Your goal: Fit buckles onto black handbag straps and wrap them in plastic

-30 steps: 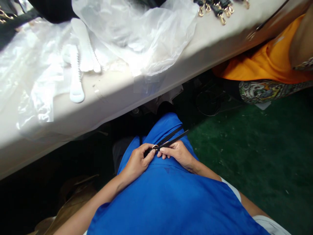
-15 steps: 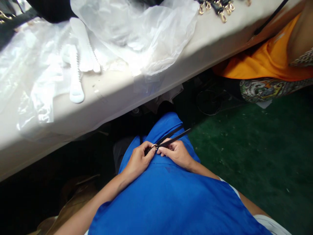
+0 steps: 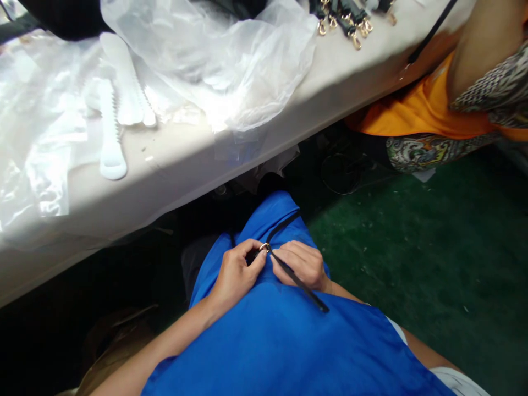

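Note:
Over my lap, on a blue apron, I hold a thin black strap with a small gold-coloured buckle. My left hand pinches the buckle between thumb and forefinger. Close beside it, my right hand is closed on the strap near the buckle. One strap end slants down to the right across the apron. Another length curves away from the buckle over my knee. My fingers partly hide how the strap passes through the buckle.
On the cloth-covered table ahead lie crumpled clear plastic bags and white toothed plastic pieces. Black straps with gold clasps lie at the far edge. A co-worker in orange sits at the right.
The free strap end has swung from pointing up and right to pointing down and right. My right hand has turned over, knuckles up. The view has shifted slightly right.

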`<state>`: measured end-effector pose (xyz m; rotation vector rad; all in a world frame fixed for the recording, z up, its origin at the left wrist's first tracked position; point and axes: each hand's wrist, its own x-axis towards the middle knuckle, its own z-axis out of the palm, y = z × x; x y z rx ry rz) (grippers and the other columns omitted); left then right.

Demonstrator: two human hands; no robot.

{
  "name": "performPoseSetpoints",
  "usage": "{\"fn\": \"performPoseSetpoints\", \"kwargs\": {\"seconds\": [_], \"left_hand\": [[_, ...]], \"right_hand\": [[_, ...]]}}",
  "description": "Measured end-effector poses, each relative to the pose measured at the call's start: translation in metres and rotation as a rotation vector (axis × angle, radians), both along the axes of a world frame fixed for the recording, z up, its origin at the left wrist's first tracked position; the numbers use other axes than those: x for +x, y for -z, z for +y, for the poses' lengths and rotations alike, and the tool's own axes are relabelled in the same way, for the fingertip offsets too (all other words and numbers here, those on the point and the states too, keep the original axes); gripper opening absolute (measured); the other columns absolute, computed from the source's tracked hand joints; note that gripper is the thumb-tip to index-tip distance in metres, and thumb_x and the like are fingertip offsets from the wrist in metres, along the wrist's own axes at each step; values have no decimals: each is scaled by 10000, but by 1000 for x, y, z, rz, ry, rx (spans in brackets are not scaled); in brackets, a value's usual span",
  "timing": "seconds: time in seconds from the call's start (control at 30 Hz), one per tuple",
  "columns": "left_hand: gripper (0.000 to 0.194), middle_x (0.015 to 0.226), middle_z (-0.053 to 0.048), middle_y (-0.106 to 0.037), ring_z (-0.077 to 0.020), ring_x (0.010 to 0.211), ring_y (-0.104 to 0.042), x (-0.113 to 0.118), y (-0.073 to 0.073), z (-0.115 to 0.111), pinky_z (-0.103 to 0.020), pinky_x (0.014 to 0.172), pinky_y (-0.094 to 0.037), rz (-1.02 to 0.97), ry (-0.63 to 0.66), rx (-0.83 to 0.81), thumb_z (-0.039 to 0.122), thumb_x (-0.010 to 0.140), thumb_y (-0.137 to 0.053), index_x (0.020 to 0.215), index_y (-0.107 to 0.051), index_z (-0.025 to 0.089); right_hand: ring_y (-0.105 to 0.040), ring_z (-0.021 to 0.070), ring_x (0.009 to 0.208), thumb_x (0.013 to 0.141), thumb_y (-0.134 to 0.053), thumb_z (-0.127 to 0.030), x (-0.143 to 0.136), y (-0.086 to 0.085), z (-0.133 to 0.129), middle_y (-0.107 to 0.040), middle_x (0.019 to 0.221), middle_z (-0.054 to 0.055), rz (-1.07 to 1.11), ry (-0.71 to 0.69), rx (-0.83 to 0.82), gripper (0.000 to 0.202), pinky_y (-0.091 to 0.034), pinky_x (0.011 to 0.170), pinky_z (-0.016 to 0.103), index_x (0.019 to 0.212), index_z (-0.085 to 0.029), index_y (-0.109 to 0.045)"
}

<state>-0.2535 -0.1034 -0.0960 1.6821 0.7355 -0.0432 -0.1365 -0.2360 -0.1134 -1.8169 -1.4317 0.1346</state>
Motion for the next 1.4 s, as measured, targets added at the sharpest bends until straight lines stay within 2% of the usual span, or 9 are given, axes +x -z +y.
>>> {"fn": "performPoseSetpoints", "kwargs": {"seconds": [0.13, 0.37, 0.57, 0.7, 0.83, 1.07, 1.3, 1.4], "left_hand": [[188, 824, -6, -701, -169, 788, -632, -3, -2, -7, -255, 740, -463, 3, -35, -53, 355, 856, -584, 854, -671, 188], [184, 848, -9, -708, -164, 808, -634, -9, 0, -14, -246, 751, -473, -15, -117, -95, 353, 836, -626, 875, -685, 184], [189, 817, -4, -702, -148, 773, -622, -8, 5, -18, -229, 723, -465, -18, -153, -118, 354, 828, -637, 862, -689, 176], [226, 776, -14, -708, -146, 727, -614, -4, 9, -14, -224, 684, -469, 29, -196, -217, 379, 786, -666, 810, -691, 155], [266, 747, -23, -710, -155, 703, -597, -1, 7, -5, -232, 654, -462, 88, -180, -280, 407, 730, -680, 781, -704, 147], [277, 734, -19, -669, -153, 727, -560, 2, -5, 3, -242, 692, -422, 132, -158, -307, 399, 729, -601, 765, -683, 137], [290, 531, 54, -517, -70, 517, -397, 4, -3, 11, -201, 533, -318, 206, -199, -464, 404, 641, -675, 716, -661, 124], [297, 569, 26, -586, -77, 530, -459, 5, -5, 12, -196, 532, -347, 235, -198, -450, 402, 627, -677, 699, -649, 115]], "right_hand": [[-517, 133, 528, 856, -538, -132, -1, -3, -6, -610, 592, 31, -218, -60, 15, 141, -440, 533, 268, 746, -167, -619], [-441, 141, 540, 887, -507, -113, -2, -8, -7, -517, 564, 14, -251, -115, 26, 189, -374, 520, 277, 727, -152, -599], [-405, 145, 545, 895, -487, -112, -2, -1, -6, -465, 565, 2, -256, -96, 22, 230, -333, 521, 281, 694, -144, -593], [-401, 146, 551, 905, -466, -126, -3, 2, -3, -451, 567, 2, -305, -92, 4, 274, -310, 524, 287, 650, -152, -563], [-379, 154, 533, 882, -459, -77, -5, -5, 1, -437, 564, 1, -395, -101, -25, 280, -263, 502, 303, 625, -158, -535], [-397, 168, 532, 837, -474, -58, -9, -14, 11, -467, 568, 21, -450, -104, -42, 269, -242, 488, 317, 596, -159, -536], [-444, 151, 531, 869, -486, -83, -10, -12, 17, -511, 577, 20, -463, -114, -19, 266, -285, 491, 310, 628, -142, -583], [-462, 139, 517, 866, -530, -84, -9, -8, 13, -538, 574, 11, -426, -116, 0, 216, -304, 486, 313, 675, -131, -620]]}}
